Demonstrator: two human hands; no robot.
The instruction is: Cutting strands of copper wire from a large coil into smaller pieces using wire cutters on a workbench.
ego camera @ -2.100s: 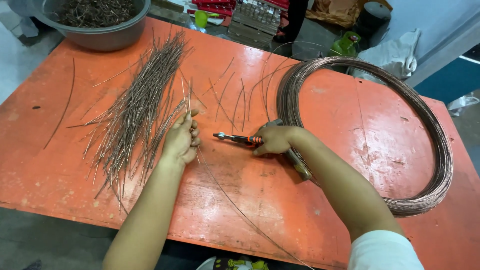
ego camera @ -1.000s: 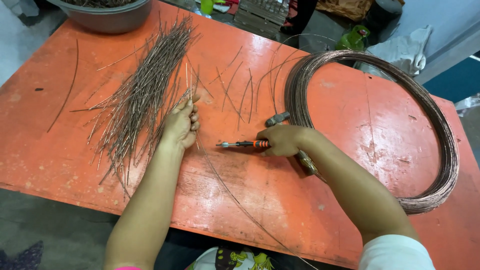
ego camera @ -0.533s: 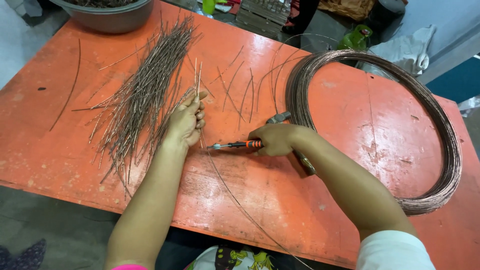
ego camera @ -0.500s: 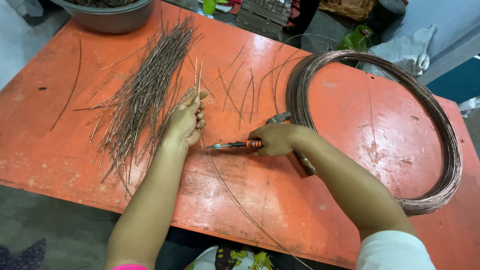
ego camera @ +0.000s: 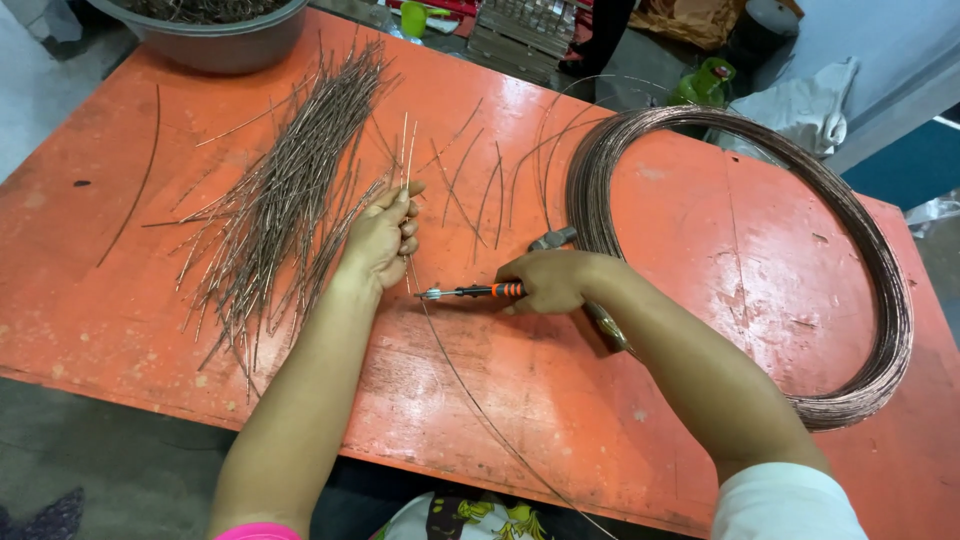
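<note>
My left hand (ego camera: 382, 238) pinches two thin copper-coloured wire pieces (ego camera: 406, 150) that stick up away from me, at the right edge of a heap of cut wire pieces (ego camera: 290, 190). My right hand (ego camera: 548, 281) grips orange-handled cutters (ego camera: 470, 292) whose jaws point left and meet a long wire (ego camera: 480, 410) just below my left hand's fingers. That long wire trails toward me over the table's near edge. A large coil of wire (ego camera: 760, 260) lies on the orange table (ego camera: 120, 280) to the right, under my right forearm.
A grey metal basin (ego camera: 215, 40) of scraps stands at the far left corner. Several loose curved wire pieces (ego camera: 480, 190) lie between heap and coil. A hammer (ego camera: 560, 240) lies under my right hand. Crates and a green bottle (ego camera: 700, 85) sit beyond the table.
My left hand has shifted slightly away from me with its wire pieces, and the cutters stay at the long wire. The view has moved a little.
</note>
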